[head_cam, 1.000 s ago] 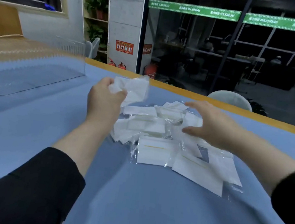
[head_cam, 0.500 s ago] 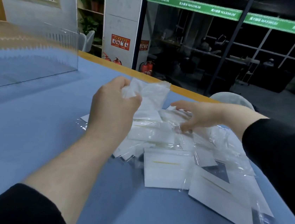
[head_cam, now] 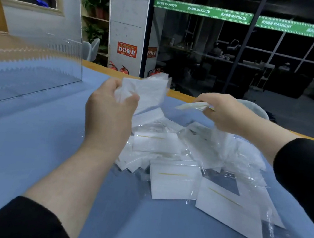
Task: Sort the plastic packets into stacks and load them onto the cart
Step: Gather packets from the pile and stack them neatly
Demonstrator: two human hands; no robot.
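A loose pile of clear plastic packets with white inserts lies on the blue table. My left hand is raised above the pile's left side and grips a small bunch of packets upright. My right hand is lifted over the pile's far right and pinches one packet, held flat and edge-on, pointing toward the left hand. Two larger packets with yellow lines lie nearest me. No cart is in view.
A clear acrylic box stands on the table at the far left. The table's wooden far edge runs behind the hands. A pale chair back sits beyond it, with glass walls and fire extinguishers further back.
My right hand has picked one packet out of the pile and lifted it. My left hand has risen slightly with its bunch of packets.
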